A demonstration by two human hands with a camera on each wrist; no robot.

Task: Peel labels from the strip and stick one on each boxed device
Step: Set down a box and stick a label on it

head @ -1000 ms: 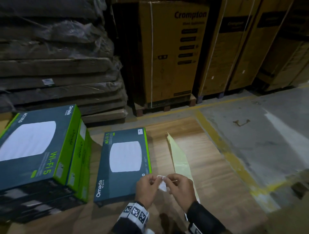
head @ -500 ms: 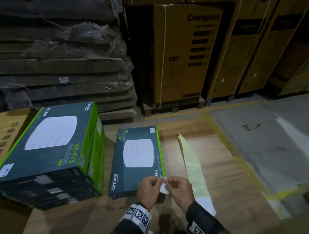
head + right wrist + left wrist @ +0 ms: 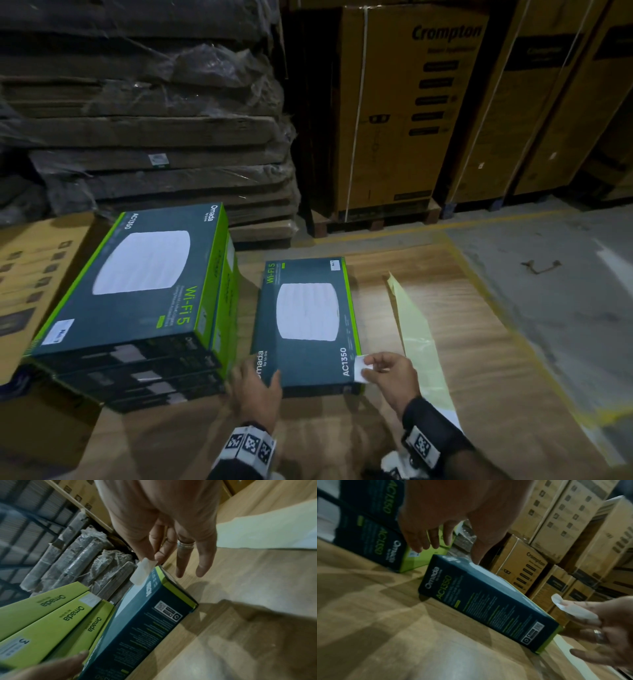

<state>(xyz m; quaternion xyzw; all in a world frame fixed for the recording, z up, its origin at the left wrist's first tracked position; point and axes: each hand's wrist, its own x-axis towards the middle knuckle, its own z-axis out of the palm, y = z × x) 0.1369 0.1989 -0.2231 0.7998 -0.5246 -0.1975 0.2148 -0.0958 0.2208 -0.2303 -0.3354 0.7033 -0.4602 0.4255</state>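
A dark Omada device box lies flat on the wooden surface, with a small label at its far right corner. My right hand pinches a peeled white label between thumb and forefinger, just over the box's near right corner. The right wrist view shows that label hanging from the fingertips above the box. My left hand is at the near left corner, thumb on the box top, fingers straight beside it. The yellow backing strip lies right of the box.
A stack of the same boxes stands close on the left, its top one bearing a label. Wrapped flat bundles and tall Crompton cartons rise behind. Concrete floor with a yellow line lies to the right.
The hands, together over the strip before, have parted. The left went to the box's near left corner. The right carried the peeled label to the near right corner.
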